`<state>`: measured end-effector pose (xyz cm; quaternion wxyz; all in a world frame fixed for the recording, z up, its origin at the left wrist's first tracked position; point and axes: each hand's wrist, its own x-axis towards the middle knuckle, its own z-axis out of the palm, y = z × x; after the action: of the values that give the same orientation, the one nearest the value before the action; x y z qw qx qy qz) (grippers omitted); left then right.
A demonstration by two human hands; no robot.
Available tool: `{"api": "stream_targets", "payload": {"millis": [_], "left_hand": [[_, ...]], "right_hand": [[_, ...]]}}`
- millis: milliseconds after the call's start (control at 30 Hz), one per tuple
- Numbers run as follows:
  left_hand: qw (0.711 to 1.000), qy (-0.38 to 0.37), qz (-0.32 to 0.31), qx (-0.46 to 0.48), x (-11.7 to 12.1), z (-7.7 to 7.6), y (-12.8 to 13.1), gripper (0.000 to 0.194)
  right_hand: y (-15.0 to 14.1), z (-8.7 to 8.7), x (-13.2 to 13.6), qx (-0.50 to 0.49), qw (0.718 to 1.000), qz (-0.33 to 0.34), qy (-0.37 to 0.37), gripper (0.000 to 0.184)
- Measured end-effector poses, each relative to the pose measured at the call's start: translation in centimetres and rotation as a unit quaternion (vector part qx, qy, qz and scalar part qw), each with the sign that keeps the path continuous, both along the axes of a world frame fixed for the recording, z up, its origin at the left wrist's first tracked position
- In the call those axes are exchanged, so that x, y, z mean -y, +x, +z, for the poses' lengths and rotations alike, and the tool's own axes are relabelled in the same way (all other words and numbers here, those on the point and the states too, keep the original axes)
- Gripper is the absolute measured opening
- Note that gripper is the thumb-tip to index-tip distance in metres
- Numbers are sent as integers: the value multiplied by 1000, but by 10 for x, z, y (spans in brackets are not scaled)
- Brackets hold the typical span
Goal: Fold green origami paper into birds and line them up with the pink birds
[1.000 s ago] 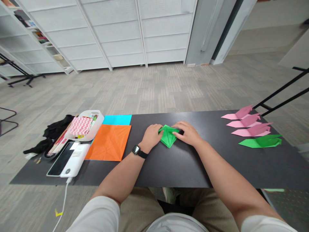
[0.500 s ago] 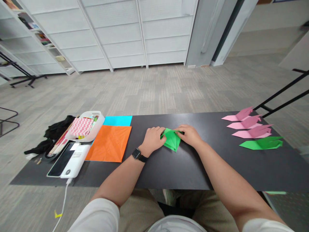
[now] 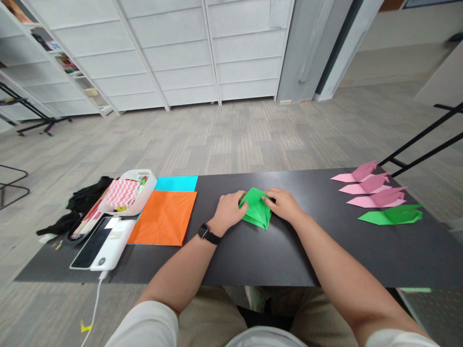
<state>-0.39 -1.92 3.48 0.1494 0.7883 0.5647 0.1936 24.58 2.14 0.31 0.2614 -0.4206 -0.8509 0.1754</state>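
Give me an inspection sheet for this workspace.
Surface: black table.
Job's things: green folded paper, lying on the table.
Clutter: orange sheet, blue sheet, white tray, phone on a white device, black cloth, three pink folded papers, green finished fold.
Grippers: left hand and right hand press the green folded paper's sides.
Cables: white cable hanging from the device.
Surroundings: white cabinets, carpet floor.

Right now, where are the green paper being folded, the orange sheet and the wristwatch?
green folded paper (image 3: 257, 210), head view, middle of its top face
orange sheet (image 3: 163, 218), head view, centre
wristwatch (image 3: 204, 232), head view, its face
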Motion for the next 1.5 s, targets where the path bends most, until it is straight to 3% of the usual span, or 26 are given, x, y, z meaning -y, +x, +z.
{"api": "stream_targets", "payload": {"millis": [200,300,500,633,700,800,867,967,1133,1267,1400,1500], "left_hand": [[1000,-2,27,5,-2,-7,0,39],[1000,-8,24,13,-3,-7,-1,40],[991,-33,-93,88,2,0,2,51],[980,-33,-141,135,2,-1,2,57],[980,0,-130,148,1,-4,0,52],[975,114,-98,161,-1,-7,-4,49],[966,177,-111,150,0,-7,-6,56],[965,193,-150,94,3,-3,-7,60],[978,150,-142,26,5,3,-6,44],[983,140,-115,18,3,5,-7,30],[988,127,-93,5,1,6,-9,22],[990,118,-76,-3,-1,6,-12,18]], "right_hand": [[-2,2,3,-18,999,28,0,29],[-3,4,3,-23,1000,10,-10,32],[2,1,-2,-32,993,-109,-15,28],[4,-3,-5,-34,991,-132,-19,28],[5,-4,-6,-22,991,-128,-20,29],[5,-4,-6,-3,994,-111,-23,30],[5,-3,-5,1,996,-90,-25,32],[3,0,-3,-1,998,-49,-25,35],[0,0,0,-16,1000,-21,-17,35],[3,2,-3,-76,996,-44,-31,42],[12,12,-6,-171,980,-98,-34,40],[17,21,-5,-199,977,-81,-12,39]]}}
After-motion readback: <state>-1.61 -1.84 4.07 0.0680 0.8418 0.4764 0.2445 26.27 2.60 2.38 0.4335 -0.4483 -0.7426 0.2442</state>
